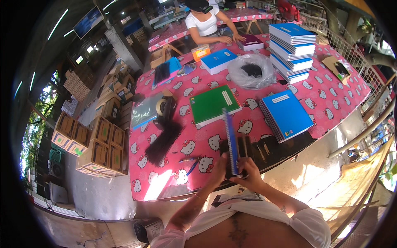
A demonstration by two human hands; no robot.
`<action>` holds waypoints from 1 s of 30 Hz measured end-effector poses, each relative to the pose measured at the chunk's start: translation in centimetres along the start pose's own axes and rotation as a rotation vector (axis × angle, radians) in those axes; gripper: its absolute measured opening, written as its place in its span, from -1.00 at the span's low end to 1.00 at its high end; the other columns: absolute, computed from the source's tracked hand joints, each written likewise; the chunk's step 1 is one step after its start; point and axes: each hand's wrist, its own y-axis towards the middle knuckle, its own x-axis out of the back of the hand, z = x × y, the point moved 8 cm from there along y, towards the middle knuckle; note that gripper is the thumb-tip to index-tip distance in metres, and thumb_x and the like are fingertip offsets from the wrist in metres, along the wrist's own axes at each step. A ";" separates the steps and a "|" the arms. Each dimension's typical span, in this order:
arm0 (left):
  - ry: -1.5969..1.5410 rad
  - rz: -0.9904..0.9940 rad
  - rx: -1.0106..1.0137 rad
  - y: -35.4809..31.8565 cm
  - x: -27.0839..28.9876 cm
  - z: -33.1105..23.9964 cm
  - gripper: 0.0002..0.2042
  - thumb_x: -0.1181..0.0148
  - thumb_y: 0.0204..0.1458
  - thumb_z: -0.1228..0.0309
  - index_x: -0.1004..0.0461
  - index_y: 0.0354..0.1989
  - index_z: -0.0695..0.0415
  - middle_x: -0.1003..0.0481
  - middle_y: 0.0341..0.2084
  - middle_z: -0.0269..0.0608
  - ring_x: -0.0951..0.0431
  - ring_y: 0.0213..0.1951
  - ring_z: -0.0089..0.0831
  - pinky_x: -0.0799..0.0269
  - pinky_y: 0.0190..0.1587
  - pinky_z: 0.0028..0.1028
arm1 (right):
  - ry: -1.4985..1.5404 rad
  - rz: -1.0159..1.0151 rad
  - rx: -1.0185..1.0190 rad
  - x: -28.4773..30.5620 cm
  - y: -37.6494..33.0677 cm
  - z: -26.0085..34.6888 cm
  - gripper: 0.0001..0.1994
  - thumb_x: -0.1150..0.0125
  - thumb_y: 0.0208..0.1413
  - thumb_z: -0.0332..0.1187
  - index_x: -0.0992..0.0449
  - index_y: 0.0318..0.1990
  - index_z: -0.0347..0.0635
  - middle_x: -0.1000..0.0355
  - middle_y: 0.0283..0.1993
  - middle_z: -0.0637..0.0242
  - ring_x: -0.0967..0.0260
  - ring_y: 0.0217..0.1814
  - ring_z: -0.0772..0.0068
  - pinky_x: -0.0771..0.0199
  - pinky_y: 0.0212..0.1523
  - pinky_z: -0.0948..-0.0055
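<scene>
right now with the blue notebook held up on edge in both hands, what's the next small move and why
Probably steady the blue notebook with the left hand and work along its near edge with the right hand. Both hands grip its lower end, it stands upright on edge over the table's near rim, and loose black strips lie to the left, so it looks unfinished.

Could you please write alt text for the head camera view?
Both hands, left hand and right hand, hold a blue notebook on edge over a pink cartoon-cat tablecloth; a green notebook and blue notebook stacks lie beyond.
</scene>
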 end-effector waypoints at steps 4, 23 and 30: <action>0.473 -0.066 -0.031 0.8 9.0 -0.5 -0.51 -0.05 0.29 0.06 -0.37 0.20 0.20 -0.39 0.16 0.01 -0.38 0.10 -0.29 -0.31 0.10 -0.26 | -0.705 0.297 0.373 -5.9 -0.1 1.6 -0.53 -0.44 0.00 -0.22 -0.50 0.09 0.02 -0.32 0.08 0.37 -0.23 0.19 0.19 -0.30 0.09 0.07; -0.453 0.112 0.002 -4.4 6.4 -7.9 -0.61 0.17 0.37 0.18 -0.37 0.08 0.28 -0.57 -0.13 0.10 -0.65 -0.09 -0.05 -0.60 -0.11 -0.17 | -0.951 0.036 0.208 -8.5 12.0 6.1 -0.86 -0.32 0.07 -0.28 -0.58 -0.25 -0.06 -0.53 -0.33 0.32 -0.53 -0.32 0.09 -0.50 -0.26 0.17; -0.371 0.068 0.015 -2.9 7.3 -8.4 -0.60 0.08 0.34 0.20 -0.41 0.10 0.31 -0.58 -0.19 0.05 -0.66 -0.21 -0.10 -0.63 -0.16 -0.17 | -0.987 0.032 0.199 -8.7 11.9 6.5 -0.84 -0.35 0.02 -0.26 -0.57 -0.26 -0.01 -0.54 -0.32 0.36 -0.55 -0.27 0.18 -0.51 -0.21 0.21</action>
